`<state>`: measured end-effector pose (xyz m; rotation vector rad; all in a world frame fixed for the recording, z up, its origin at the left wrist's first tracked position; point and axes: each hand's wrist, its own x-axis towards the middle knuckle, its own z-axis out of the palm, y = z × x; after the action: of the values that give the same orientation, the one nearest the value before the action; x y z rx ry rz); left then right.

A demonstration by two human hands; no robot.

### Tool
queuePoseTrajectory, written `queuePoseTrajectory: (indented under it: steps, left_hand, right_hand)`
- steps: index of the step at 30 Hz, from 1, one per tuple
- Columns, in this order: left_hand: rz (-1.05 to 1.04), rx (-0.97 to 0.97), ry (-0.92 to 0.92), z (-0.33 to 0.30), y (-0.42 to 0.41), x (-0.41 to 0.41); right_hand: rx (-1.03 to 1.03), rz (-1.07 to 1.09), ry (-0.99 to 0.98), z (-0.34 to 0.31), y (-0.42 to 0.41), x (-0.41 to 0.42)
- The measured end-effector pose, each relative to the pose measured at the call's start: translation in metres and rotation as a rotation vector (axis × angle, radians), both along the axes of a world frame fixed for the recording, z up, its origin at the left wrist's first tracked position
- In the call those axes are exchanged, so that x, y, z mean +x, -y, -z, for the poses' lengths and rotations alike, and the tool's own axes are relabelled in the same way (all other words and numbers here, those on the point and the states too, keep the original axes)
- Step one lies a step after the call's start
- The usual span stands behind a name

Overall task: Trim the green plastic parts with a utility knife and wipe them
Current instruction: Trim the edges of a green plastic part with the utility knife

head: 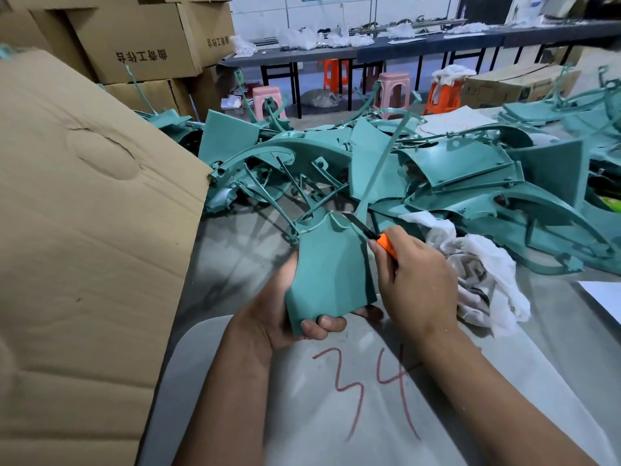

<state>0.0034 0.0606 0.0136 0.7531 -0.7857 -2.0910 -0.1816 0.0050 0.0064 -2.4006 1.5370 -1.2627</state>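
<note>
Left fingers point(322, 326) clamp the green part's point(331, 270) lower edge; right fingers point(386, 260) grip the utility knife point(373, 235) beside it.

A red handwritten "34" point(366, 385) stands on the grey sheet point(302, 415) on the table, just below the fingers point(319, 326). Far beyond them, printed Chinese characters mark the stacked cardboard boxes point(141, 45), upside down and not legible.
</note>
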Motion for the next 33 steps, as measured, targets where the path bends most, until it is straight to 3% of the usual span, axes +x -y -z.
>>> queuePoseTrajectory:
  steps: [5,8,11,16,18,20,23,33]
  left_hand:
    - [-0.029,-0.058,-0.015,0.006,-0.001,0.009]
    - [-0.122,-0.097,0.073,0.008,0.0,0.013]
    - [-0.365,-0.052,0.377,0.01,0.003,0.011]
    - [-0.806,0.022,0.48,0.015,0.016,0.0]
    - [-0.79,-0.004,0.516,0.014,0.014,0.003]
    - [-0.639,-0.06,0.543,0.011,0.009,0.006]
    - [-0.487,-0.123,0.601,0.008,0.004,0.005]
    - [-0.498,-0.069,0.667,0.004,0.005,0.005]
  right_hand:
    - [0.015,0.038,-0.029,0.003,0.004,-0.001]
    - [0.105,0.042,-0.169,0.009,0.009,-0.006]
    - [0.158,0.012,-0.294,0.012,0.008,-0.005]
    - [0.16,0.065,-0.243,0.007,0.005,-0.001]
    - [0.136,0.067,-0.146,0.003,0.005,-0.001]
    - [0.083,0.041,-0.071,-0.001,0.005,-0.003]
    - [0.061,0.006,-0.096,0.0,0.007,-0.006]
    - [0.123,0.061,-0.176,0.003,0.01,-0.006]
